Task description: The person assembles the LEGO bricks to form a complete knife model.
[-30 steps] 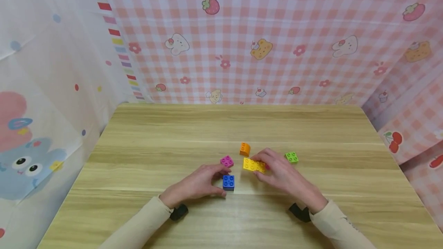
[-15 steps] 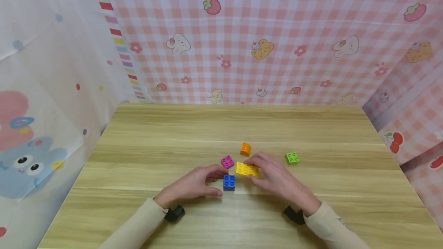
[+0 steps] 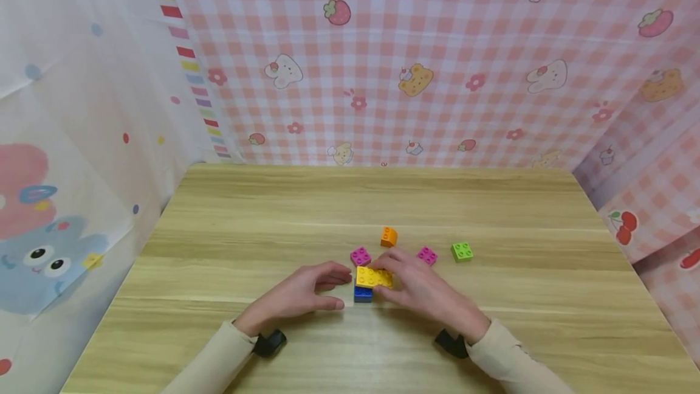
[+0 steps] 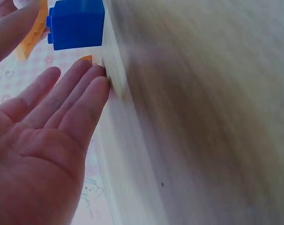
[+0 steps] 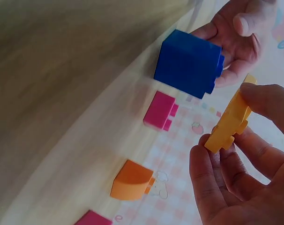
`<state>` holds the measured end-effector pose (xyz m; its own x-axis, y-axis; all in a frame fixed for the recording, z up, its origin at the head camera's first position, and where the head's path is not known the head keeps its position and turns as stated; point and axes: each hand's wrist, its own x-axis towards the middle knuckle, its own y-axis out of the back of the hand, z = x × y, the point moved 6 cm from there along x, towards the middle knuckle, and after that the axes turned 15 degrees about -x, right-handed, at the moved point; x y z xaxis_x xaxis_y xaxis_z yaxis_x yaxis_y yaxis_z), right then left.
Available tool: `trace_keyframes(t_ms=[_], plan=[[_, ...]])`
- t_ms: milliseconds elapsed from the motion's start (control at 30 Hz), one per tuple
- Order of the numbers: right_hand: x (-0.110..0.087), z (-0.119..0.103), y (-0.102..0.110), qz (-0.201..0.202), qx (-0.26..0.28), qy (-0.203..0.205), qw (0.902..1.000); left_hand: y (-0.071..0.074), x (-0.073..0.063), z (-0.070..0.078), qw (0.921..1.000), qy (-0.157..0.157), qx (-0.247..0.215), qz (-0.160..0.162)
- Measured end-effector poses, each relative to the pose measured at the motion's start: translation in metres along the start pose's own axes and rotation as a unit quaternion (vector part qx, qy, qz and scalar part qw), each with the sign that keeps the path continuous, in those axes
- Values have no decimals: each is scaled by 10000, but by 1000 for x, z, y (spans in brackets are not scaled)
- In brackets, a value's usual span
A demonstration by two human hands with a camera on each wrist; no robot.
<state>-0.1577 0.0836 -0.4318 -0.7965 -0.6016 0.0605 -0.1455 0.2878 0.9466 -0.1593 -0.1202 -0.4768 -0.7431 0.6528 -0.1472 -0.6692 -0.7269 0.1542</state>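
Observation:
My right hand (image 3: 418, 281) pinches a yellow building brick (image 3: 367, 276) between thumb and fingers. It hangs above a blue brick (image 3: 363, 295) that stands on the table, studs up. In the right wrist view, a gap shows between the yellow brick (image 5: 228, 119) and the blue brick's studs (image 5: 220, 65). To the left of the blue brick my left hand (image 3: 306, 293) lies with its fingers extended, holding nothing. The left wrist view shows its palm (image 4: 43, 154) and the blue brick (image 4: 78, 24) apart from its fingers.
On the wooden table (image 3: 246, 211) beyond the hands sit a magenta brick (image 3: 360, 256), an orange curved brick (image 3: 389, 236), a second magenta brick (image 3: 428, 255) and a lime green brick (image 3: 462, 252). A checked cloth (image 3: 383, 78) hangs behind the table.
My right hand has carried the yellow brick leftward until it is over the blue brick, uncovering the second magenta brick. My left hand has drawn back a little to the left from the blue brick.

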Motion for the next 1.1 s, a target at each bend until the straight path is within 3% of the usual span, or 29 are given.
trace_keyframes(t_ms=[500,800,1100], plan=[[9,-9,-13,29,-180,437,9989,3,0,-2,9999,72,-118,52],[12,-10,-14,-38,-76,516,9986,1,5,9,9977,-143,508,425],[11,-14,-16,-189,-126,555,9982,-1,7,11,9947,-145,892,498]])
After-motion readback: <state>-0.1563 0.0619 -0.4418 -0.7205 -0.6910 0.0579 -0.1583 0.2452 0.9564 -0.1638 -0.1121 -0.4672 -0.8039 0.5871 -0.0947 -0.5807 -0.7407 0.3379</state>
